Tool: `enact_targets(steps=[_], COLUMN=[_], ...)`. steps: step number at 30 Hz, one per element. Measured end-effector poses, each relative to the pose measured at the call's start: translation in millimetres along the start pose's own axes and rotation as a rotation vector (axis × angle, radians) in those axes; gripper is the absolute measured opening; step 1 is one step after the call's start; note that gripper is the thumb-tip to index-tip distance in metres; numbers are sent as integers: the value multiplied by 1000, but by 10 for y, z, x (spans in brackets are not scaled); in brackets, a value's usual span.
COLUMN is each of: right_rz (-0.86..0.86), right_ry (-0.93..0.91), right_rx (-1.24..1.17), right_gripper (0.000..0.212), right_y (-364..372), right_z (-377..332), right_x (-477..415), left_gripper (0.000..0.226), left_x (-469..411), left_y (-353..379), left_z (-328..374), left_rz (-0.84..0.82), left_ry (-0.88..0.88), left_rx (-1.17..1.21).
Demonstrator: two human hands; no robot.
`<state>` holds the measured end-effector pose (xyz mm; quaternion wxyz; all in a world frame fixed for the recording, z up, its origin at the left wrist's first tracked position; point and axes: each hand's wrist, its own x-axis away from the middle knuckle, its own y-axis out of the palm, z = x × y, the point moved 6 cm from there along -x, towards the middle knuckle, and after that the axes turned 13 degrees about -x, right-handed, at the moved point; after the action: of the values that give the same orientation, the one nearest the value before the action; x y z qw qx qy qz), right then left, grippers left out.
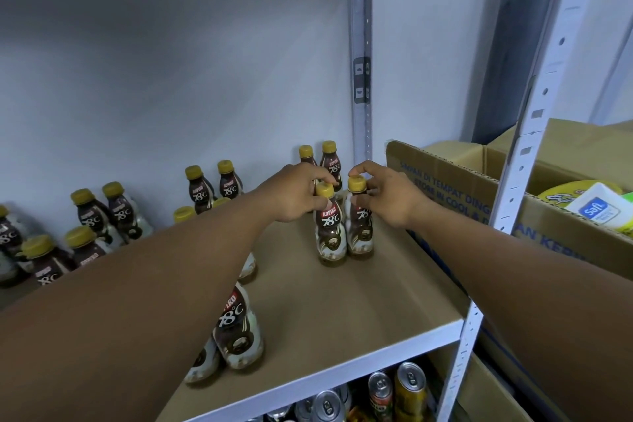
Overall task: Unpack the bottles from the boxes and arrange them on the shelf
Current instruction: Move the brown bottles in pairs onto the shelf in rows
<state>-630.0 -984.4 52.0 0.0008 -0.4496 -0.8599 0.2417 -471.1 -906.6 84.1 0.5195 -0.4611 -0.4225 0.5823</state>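
Two brown coffee bottles with yellow caps stand side by side on the tan shelf board (342, 305). My left hand (294, 192) pinches the neck of the left bottle (329, 233) just under its cap. My right hand (387, 195) pinches the cap of the right bottle (359, 229). Both bottles are upright and rest on the board. Two more bottles (329, 161) stand behind them by the wall. Several others stand in pairs to the left (212, 185), and my left forearm partly hides a pair (236, 329) near the front edge.
An open cardboard box (455, 181) with blue print stands just right of the shelf, behind a grey upright post (507, 202); packets lie in it (596, 205). A second post (361, 55) rises at the back. Drink cans (394, 394) fill the shelf below.
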Motion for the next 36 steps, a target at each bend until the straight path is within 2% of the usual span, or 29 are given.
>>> enact_targets(steps=[14,36], right_rz=[30,54], right_ry=[-58,-50], right_rx=[78,60], right_gripper=[29,33], right_y=[-3,17], right_z=[-29,32], right_x=[28,-76], left_gripper=[44,48], left_x=[-14,-50], left_y=[11,26], left_z=[25,-22], left_rz=[19,40], left_ry=[2,-12], left_rx=[-30,-31])
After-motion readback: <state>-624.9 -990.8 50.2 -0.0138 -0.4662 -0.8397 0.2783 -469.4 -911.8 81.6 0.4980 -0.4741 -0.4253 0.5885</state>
